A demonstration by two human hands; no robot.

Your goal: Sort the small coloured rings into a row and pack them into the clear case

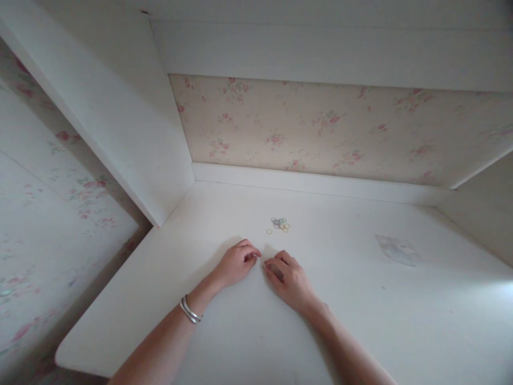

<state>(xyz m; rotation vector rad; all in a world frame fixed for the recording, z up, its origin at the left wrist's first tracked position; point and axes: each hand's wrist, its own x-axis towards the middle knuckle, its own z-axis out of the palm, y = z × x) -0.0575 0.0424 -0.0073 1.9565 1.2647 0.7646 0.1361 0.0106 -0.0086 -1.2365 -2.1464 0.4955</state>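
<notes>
A small pile of thin coloured rings point(276, 223), which look like rubber bands in grey, green and yellow, lies on the white desk. One yellow ring point(269, 232) rests just to its left. My left hand point(237, 263), with a silver bracelet point(189, 310) on the wrist, is low over the desk with thumb and fingers closed together. Opposite it, my right hand point(292, 279) has its fingers curled into a pinch, the fingertips close to those of the left. Whatever the fingertips hold is too small to make out. Both hands are on the near side of the pile.
A clear plastic bag point(396, 250) lies flat on the right part of the white desk point(344, 321). White panels point(120, 107) enclose the desk at the left and back. Floral wallpaper point(304, 128) covers the wall behind. The desk's rounded corner point(64, 350) is at lower left.
</notes>
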